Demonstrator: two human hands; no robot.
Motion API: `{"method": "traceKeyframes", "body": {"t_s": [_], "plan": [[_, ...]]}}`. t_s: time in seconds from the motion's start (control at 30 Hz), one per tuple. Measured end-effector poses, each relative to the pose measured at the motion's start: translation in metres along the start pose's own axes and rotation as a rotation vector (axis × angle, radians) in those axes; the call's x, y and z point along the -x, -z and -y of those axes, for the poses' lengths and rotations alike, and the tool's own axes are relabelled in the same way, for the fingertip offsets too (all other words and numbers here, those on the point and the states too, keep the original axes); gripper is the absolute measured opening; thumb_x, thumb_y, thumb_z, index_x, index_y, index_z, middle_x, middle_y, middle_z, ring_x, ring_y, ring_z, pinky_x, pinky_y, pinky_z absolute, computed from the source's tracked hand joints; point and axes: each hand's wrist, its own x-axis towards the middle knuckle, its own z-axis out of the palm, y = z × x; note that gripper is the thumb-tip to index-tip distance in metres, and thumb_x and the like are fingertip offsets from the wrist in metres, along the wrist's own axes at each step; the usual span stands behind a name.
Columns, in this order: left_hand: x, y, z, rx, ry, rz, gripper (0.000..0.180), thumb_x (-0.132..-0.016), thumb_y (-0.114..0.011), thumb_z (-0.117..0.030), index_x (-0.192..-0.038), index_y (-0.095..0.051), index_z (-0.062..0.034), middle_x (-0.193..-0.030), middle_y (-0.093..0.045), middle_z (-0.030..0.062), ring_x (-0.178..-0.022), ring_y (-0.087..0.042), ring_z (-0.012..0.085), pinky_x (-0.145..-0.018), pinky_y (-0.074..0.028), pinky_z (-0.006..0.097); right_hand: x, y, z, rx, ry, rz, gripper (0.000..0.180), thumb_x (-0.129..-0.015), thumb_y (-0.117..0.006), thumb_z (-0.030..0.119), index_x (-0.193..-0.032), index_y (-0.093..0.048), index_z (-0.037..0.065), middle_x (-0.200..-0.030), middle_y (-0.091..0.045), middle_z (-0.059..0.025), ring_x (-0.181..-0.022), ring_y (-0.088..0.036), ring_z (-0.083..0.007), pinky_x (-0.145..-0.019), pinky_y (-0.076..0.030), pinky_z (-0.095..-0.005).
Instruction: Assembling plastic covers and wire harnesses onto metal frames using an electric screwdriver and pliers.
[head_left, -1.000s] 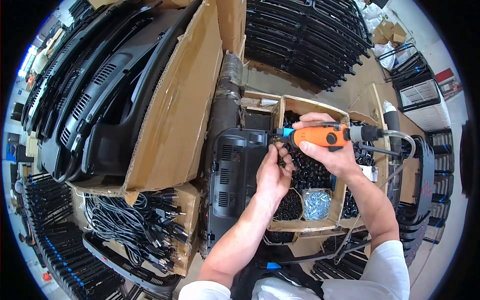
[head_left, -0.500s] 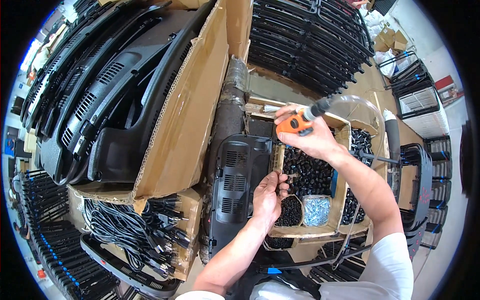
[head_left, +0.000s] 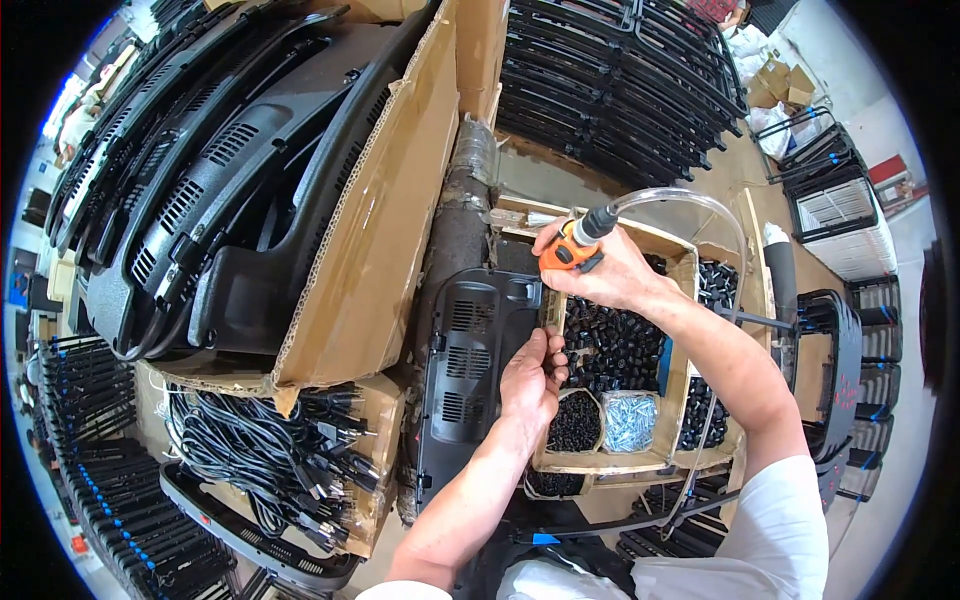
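Note:
My right hand (head_left: pixel 610 275) grips an orange power screwdriver (head_left: pixel 567 247) with a clear hose curving off its back end; its tip points down at the top right corner of a black vented plastic panel (head_left: pixel 468 365). My left hand (head_left: pixel 530 378) rests on the panel's right edge, fingers pinched against it, just beside a cardboard box (head_left: pixel 690 275) of small black parts. The panel lies lengthwise in front of me on a wrapped support.
The box holds black parts, black screws (head_left: pixel 575 422) and silver screws (head_left: pixel 630 420). A big carton of black moulded panels (head_left: pixel 230 190) stands left, a box of black cables (head_left: pixel 270 455) below it. Stacked black frames (head_left: pixel 620 80) sit behind.
My right hand swung the screwdriver from lying level over the box to tip-down at the panel's top corner. My left hand slid lower along the panel's right edge.

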Motion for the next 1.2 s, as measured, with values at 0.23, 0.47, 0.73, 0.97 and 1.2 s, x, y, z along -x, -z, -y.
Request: {"method": "traceKeyframes", "body": {"t_s": [0.23, 0.47, 0.73, 0.97, 1.2], "plan": [[-0.015, -0.019, -0.004, 0.005, -0.007, -0.047, 0.031, -0.11, -0.059, -0.037, -0.113, -0.068, -0.0074, -0.085, -0.061, -0.0022, -0.073, -0.056, 0.0135, -0.063, -0.045, 0.027, 0.001, 0.006, 0.0, -0.065, -0.069, 0.015, 0.034, -0.08, -0.084, 0.016, -0.111, -0.073, 0.007, -0.109, -0.073, -0.0035, -0.101, -0.068, -0.0149, -0.094, -0.056, -0.0338], [-0.018, -0.023, -0.004, 0.021, -0.008, -0.059, 0.029, -0.111, -0.059, -0.035, -0.115, -0.069, -0.0077, -0.086, -0.063, -0.0021, -0.073, -0.057, 0.0134, -0.064, -0.048, 0.027, -0.015, 0.016, -0.008, -0.226, -0.118, 0.056, 0.036, -0.079, -0.086, 0.018, -0.111, -0.073, 0.008, -0.11, -0.073, -0.0038, -0.106, -0.068, -0.0157, -0.097, -0.056, -0.0351], [-0.019, -0.023, -0.003, 0.058, 0.01, -0.114, 0.028, -0.111, -0.059, -0.033, -0.116, -0.069, -0.0073, -0.087, -0.064, -0.0013, -0.073, -0.06, 0.0138, -0.062, -0.052, 0.027, -0.013, 0.009, -0.022, -0.193, -0.039, 0.088, 0.038, -0.079, -0.088, 0.022, -0.111, -0.073, 0.008, -0.112, -0.074, -0.0043, -0.107, -0.068, -0.0165, -0.099, -0.055, -0.0367], [-0.028, -0.023, -0.008, 0.104, -0.011, -0.095, 0.027, -0.109, -0.061, -0.033, -0.114, -0.07, -0.0085, -0.084, -0.066, -0.0025, -0.071, -0.06, 0.0133, -0.061, -0.053, 0.025, 0.002, 0.01, -0.003, -0.259, -0.082, 0.05, 0.055, -0.082, -0.088, 0.021, -0.13, -0.066, 0.006, -0.118, -0.074, -0.0104, -0.119, -0.067, -0.0186, -0.105, -0.054, -0.0381], [-0.045, -0.027, -0.026, 0.391, -0.033, 0.053, 0.026, -0.106, -0.065, -0.036, -0.109, -0.069, -0.0105, -0.083, -0.066, -0.0036, -0.072, -0.061, 0.0116, -0.059, -0.054, 0.024, 0.024, 0.015, 0.02, -0.523, 0.039, -0.007, 0.054, -0.085, -0.087, 0.015, -0.133, -0.064, 0.006, -0.121, -0.073, -0.0088, -0.115, -0.068, -0.0175, -0.103, -0.056, -0.0363]]}}
